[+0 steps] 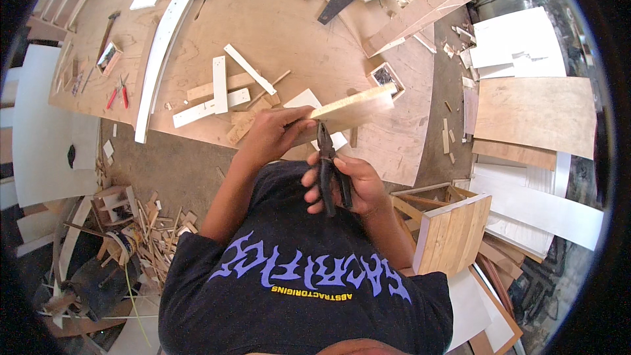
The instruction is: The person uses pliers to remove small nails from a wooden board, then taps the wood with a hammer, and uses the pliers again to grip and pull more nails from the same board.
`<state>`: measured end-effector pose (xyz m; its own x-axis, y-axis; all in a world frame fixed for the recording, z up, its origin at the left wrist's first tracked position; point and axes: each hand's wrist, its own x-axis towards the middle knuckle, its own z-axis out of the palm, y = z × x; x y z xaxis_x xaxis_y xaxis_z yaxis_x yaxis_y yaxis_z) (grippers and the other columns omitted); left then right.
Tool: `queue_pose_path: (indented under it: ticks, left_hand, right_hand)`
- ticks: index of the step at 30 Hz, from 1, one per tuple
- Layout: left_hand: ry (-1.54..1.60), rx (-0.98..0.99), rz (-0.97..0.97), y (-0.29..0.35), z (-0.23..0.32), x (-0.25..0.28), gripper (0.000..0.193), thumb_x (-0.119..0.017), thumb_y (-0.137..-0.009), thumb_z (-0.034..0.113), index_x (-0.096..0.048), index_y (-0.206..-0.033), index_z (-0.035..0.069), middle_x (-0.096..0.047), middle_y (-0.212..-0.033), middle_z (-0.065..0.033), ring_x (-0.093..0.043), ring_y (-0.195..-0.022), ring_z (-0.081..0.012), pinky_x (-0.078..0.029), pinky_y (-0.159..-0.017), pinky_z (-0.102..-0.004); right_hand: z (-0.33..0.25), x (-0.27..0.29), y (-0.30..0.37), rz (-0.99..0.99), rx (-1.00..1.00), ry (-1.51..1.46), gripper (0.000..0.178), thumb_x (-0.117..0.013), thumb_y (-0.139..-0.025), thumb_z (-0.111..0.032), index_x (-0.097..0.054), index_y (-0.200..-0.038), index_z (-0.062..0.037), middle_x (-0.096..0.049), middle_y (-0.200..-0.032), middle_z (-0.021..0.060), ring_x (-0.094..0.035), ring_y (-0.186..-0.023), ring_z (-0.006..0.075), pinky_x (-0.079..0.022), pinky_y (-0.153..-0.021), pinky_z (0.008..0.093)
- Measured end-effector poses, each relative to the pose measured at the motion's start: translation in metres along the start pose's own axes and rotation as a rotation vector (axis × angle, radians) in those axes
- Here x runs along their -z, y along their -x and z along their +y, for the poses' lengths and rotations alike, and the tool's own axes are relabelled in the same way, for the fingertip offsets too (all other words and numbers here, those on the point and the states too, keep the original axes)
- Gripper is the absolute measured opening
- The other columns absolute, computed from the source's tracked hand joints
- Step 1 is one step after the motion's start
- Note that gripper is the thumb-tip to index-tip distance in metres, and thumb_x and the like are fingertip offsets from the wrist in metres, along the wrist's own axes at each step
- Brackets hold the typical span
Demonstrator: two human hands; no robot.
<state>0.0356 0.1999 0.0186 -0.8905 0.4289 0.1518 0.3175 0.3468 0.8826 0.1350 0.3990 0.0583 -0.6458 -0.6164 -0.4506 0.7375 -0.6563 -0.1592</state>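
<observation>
My left hand [276, 133] is closed on one end of a short wooden board [358, 107], held up above the table's near edge. The board has a pale yellowish edge and its far end points right. In my right hand [363, 187] is a pair of dark pliers [325, 156] with black handles, fingers wrapped round them. The jaws point up at the board's lower side, close to my left fingertips. Whether they grip anything there is too small to tell.
A large plywood table [289, 33] bears white strips [220, 82], a handsaw [340, 1], red-handled pliers [119, 91], a hammer [110, 33] and a small box of dark bits [382, 76]. A long white plank [161, 53] crosses the left. A wooden frame box [453, 233] stands at right; scrap wood [164, 237] lies lower left.
</observation>
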Motion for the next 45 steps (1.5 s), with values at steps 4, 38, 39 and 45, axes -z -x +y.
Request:
queue_pose_path:
  ticks: [4,38,39,45]
  left_hand:
    - [-0.05,0.126,0.048,-0.005,-0.029,-0.013,0.033,-0.072,-0.093,0.028,-0.073,-0.113,0.002,-0.068,-0.081,-0.0237,-0.069,-0.065,-0.0265,-0.052,-0.062,-0.0356]
    - [-0.782,0.352,0.394,0.005,-0.151,-0.216,0.06,-0.07,-0.088,0.035,-0.057,-0.141,0.01,-0.052,-0.135,-0.0175,-0.043,-0.13,-0.0373,-0.03,-0.112,-0.0507]
    - [-0.762,0.357,0.418,0.006,-0.147,-0.223,0.062,-0.069,-0.089,0.035,-0.055,-0.143,0.01,-0.051,-0.137,-0.0181,-0.042,-0.13,-0.0379,-0.03,-0.112,-0.0511]
    - [-0.831,0.344,0.331,0.02,-0.152,-0.243,0.061,-0.059,-0.097,0.041,-0.048,-0.151,0.014,-0.034,-0.161,-0.0184,-0.03,-0.149,-0.0362,-0.021,-0.121,-0.0514]
  right_hand:
    - [0.002,0.04,0.003,-0.188,-0.039,-0.042,0.048,-0.048,-0.103,-0.022,-0.04,-0.14,0.0066,-0.065,-0.114,0.0271,-0.072,-0.097,0.0362,-0.059,-0.088,0.0574]
    - [-0.051,0.297,-0.072,1.066,0.652,2.018,0.065,-0.07,-0.088,-0.021,-0.044,-0.143,-0.0012,-0.05,-0.128,0.0297,-0.048,-0.123,0.047,-0.042,-0.104,0.0541]
    - [-0.056,0.302,-0.075,1.051,0.663,2.008,0.063,-0.068,-0.089,-0.02,-0.043,-0.143,-0.0002,-0.051,-0.128,0.0299,-0.049,-0.123,0.0476,-0.042,-0.104,0.0545]
    - [-0.072,0.314,-0.061,1.054,0.717,1.712,0.038,-0.054,-0.099,-0.021,-0.054,-0.131,-0.0005,-0.064,-0.109,0.0257,-0.062,-0.106,0.0427,-0.047,-0.093,0.0495]
